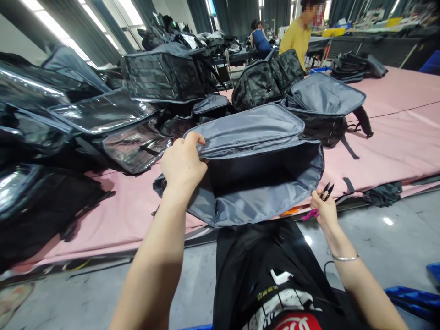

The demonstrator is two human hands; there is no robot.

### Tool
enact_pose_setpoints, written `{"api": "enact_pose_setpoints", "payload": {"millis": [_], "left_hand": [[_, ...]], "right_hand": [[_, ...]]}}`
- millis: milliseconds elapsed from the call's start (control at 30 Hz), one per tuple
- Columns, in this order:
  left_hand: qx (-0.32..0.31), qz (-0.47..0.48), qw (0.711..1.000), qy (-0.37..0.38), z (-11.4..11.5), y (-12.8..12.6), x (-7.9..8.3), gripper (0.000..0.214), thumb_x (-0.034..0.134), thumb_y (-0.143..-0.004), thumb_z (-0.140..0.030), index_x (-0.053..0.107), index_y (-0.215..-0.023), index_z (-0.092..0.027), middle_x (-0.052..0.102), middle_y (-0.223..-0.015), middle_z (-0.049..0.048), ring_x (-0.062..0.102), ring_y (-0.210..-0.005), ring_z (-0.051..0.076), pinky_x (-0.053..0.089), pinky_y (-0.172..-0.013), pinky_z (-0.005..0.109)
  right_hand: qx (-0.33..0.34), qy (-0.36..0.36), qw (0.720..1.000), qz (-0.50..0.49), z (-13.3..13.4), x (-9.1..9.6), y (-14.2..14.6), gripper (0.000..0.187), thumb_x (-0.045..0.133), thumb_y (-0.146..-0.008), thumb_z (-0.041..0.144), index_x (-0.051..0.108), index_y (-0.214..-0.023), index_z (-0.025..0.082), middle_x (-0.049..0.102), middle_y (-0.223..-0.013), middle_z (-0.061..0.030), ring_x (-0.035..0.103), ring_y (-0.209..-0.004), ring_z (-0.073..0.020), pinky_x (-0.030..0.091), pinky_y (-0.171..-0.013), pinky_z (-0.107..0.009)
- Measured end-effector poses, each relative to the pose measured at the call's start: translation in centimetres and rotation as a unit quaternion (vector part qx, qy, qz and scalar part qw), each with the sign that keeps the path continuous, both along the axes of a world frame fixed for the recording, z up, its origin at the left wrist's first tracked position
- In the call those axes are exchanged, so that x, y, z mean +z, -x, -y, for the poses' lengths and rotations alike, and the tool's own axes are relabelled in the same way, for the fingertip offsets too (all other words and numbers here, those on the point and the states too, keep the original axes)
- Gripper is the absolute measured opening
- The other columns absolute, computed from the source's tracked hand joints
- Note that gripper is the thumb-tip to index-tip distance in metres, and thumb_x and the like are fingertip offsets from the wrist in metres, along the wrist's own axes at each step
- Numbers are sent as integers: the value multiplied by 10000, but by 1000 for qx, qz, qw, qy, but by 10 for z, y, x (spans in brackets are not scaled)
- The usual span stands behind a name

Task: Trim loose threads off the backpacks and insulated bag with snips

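An open backpack (254, 206) with grey-blue lining lies at the table's front edge, its mouth facing me. My left hand (184, 162) is closed on the left end of its raised flap (247, 130), thumb and fingers gripping the edge. At the opposite lower corner, my right hand (323, 210) is closed around small black thread snips (327, 191), blades pointing up. Its fingertips touch the backpack's rim there. A bit of magenta material (311, 214) shows beside that hand, and something orange (290, 211) lies under the rim.
The table has a pink cover (395, 137). Another open backpack (319, 119) lies behind on the right, and camouflage bags (161, 75) stand at the back. Shiny-lined bags (103, 112) crowd the left. A person in yellow (297, 39) and one in blue (261, 41) are beyond the table.
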State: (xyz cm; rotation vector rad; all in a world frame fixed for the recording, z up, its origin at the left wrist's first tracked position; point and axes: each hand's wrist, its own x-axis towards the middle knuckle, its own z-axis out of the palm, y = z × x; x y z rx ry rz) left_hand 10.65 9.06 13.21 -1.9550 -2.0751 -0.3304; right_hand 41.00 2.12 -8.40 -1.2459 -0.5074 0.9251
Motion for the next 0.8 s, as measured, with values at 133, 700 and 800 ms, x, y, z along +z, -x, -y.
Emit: {"api": "enact_pose_setpoints", "payload": {"millis": [133, 700, 800], "left_hand": [[0, -6, 1000, 6, 3, 0, 1, 343, 523, -743, -276, 484, -1083, -268, 580, -985, 68, 590, -903, 307, 467, -723, 383], [-3, -25, 1000, -17, 34, -11, -28, 422, 442, -701, -101, 502, -1090, -253, 565, -906, 75, 554, -832, 259, 352, -577, 308], [-12, -26, 999, -20, 43, -15, -37, 429, 446, -708, -100, 508, -1107, -243, 552, -884, 81, 544, -823, 253, 353, -595, 312]], "right_hand": [[37, -7, 997, -60, 2, -3, -2, 539, 804, -500, 403, 330, -656, 202, 204, -449, 130, 165, -361, -5, 155, -342, -147], [-13, 7, 1000, 1, 6, -21, 2, 551, 740, -544, 557, 323, -644, 212, 201, -444, 123, 189, -356, -28, 185, -348, -181], [-62, 22, 995, 76, 6, -26, -1, 506, 640, -628, 624, 349, -643, 211, 240, -437, 105, 213, -372, -51, 193, -372, -206]]}}
